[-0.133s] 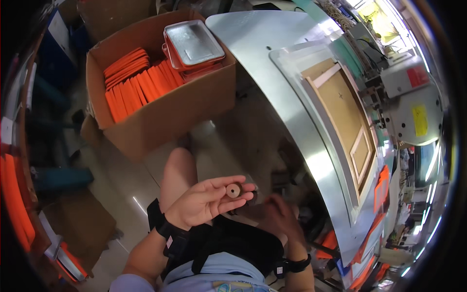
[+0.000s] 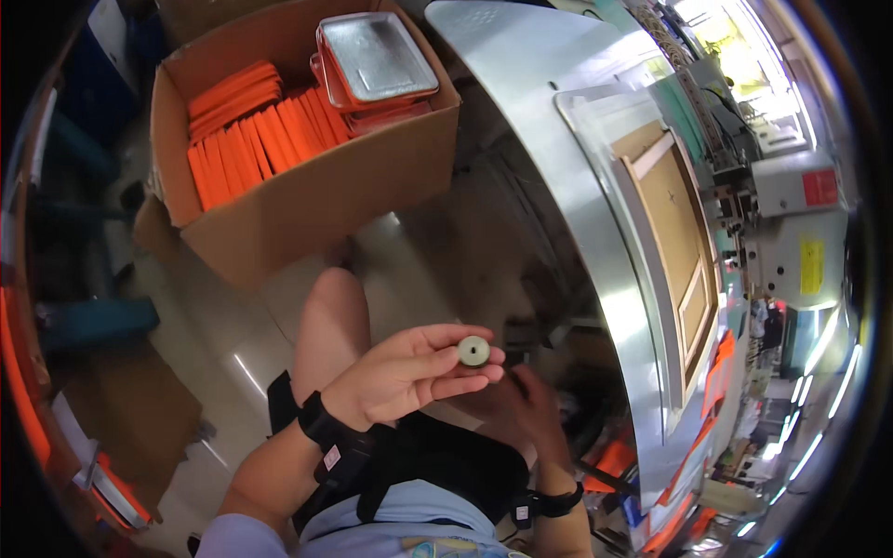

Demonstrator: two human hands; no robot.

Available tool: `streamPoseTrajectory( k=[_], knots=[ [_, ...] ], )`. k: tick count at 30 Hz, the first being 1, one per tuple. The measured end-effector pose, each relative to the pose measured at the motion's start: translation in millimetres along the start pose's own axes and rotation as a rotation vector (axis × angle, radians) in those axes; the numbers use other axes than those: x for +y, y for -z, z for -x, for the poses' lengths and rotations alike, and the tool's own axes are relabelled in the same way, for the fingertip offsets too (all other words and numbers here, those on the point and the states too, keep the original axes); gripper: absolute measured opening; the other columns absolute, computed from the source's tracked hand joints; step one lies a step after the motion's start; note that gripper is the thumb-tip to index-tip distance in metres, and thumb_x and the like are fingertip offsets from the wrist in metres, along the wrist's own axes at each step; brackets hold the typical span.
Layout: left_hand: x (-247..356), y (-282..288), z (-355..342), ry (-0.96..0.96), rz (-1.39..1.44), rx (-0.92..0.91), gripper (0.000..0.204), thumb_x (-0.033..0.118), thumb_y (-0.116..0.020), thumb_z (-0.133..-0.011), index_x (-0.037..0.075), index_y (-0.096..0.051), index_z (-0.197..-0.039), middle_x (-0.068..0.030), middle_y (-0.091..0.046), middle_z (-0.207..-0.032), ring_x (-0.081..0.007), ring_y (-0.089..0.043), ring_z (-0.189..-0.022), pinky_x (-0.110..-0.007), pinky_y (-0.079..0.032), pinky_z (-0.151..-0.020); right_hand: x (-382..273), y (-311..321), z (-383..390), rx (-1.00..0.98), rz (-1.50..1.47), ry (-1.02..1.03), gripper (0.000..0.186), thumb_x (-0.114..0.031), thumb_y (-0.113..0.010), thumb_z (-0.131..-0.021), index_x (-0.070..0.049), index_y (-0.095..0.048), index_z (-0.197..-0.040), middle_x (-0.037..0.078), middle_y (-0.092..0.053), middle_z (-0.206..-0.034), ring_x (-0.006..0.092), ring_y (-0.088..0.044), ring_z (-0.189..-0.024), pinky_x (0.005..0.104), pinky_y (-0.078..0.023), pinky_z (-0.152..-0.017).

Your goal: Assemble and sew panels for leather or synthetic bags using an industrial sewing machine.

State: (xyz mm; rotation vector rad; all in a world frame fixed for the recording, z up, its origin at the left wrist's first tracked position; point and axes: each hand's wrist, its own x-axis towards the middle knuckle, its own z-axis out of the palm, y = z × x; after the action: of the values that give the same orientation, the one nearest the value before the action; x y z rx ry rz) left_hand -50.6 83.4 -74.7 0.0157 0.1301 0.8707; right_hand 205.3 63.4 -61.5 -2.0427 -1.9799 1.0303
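1. The floor [image 2: 237, 321], pale and glossy, shows between the things on the left.
2. The surface [image 2: 521, 56], smooth grey metal with a curved edge, stretches along the right from far to near.
3. The box [image 2: 326, 205], brown cardboard with an open top, stands on the floor at the far left, left of the surface.
4. The machine [image 2: 786, 214], pale grey with a red label and a yellow one, is at the right, past the board.
5. The board [image 2: 674, 223], light brown with wooden strips along its edges and a small wooden frame at its near end, lies over a pale sheet on the surface.
6. The cardboard [image 2: 130, 409], a flat brown piece, lies at the near left.
7. Orange pieces [image 2: 256, 144] stand packed in rows in the left part of the box.
8. The tray [image 2: 377, 56], silvery and shallow, lies on orange-edged things at the right end of the box.
9. The left hand [image 2: 409, 372], palm up, grips the disc between thumb and fingers.
10. The right hand [image 2: 538, 409] is just right of the left one, low beside the surface's edge, dim and blurred; whether it is open or closed cannot be told.
11. The disc [image 2: 473, 341], small, round and pale with a dark central hole, sits at the left hand's fingertips, clear of the surface.
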Motion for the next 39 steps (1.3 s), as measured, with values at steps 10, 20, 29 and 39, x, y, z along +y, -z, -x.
streamPoseTrajectory(
  k=[10, 20, 29, 39],
  knots=[
    [-32.3, -30.4, -144.0, -0.234, -0.292, -0.001, 0.033, 0.006, -0.067, -0.088, -0.004, -0.057, -0.118, -0.0077, -0.063, -0.106, -0.0134, -0.064, -0.083, -0.025, -0.053, -0.073, 57.1, 2.0, 32.1, -0.089, -0.058, -0.283, 0.041, -0.017, -0.072, -0.08, -0.002, -0.057, -0.115, 0.015, -0.062, -0.105, 0.024, -0.061, -0.1, 0.0348, -0.049, -0.08],
    [-111.7, -66.0, -220.3, -0.745, -0.516, 0.221, 0.031, -0.004, -0.064, -0.08, 0.002, -0.06, -0.109, -0.0158, -0.054, -0.102, -0.0295, -0.06, -0.083, -0.035, -0.05, -0.074, -52.4, 133.1, 123.8, 0.741, 0.301, -0.033, 0.031, -0.036, -0.053, -0.1, -0.006, -0.055, -0.1, -0.005, -0.043, -0.066, 0.0011, -0.031, -0.05, 0.0172, -0.02, -0.045],
    [-138.8, -95.6, -259.9, -0.788, -0.493, 0.278, 0.034, -0.006, -0.059, -0.079, 0.002, -0.058, -0.112, -0.0192, -0.051, -0.108, -0.0394, -0.058, -0.097, -0.041, -0.05, -0.083, 1.9, 123.2, 119.9, 0.824, 0.302, 0.07, 0.014, -0.012, -0.049, -0.1, 0.001, -0.052, -0.106, 0.004, -0.05, -0.097, 0.0112, -0.049, -0.087, 0.0232, -0.04, -0.08],
    [-132.9, -106.9, -283.8, -0.853, -0.429, 0.316, 0.029, -0.005, -0.056, -0.081, 0.003, -0.051, -0.108, -0.0197, -0.049, -0.108, -0.0431, -0.055, -0.096, -0.045, -0.048, -0.08, 33.9, 126.8, 142.1, 0.991, 0.359, 0.056, 0.028, -0.013, -0.046, -0.103, 0.005, -0.047, -0.124, 0.01, -0.052, -0.112, 0.0175, -0.05, -0.101, 0.0306, -0.04, -0.09]
  ],
)
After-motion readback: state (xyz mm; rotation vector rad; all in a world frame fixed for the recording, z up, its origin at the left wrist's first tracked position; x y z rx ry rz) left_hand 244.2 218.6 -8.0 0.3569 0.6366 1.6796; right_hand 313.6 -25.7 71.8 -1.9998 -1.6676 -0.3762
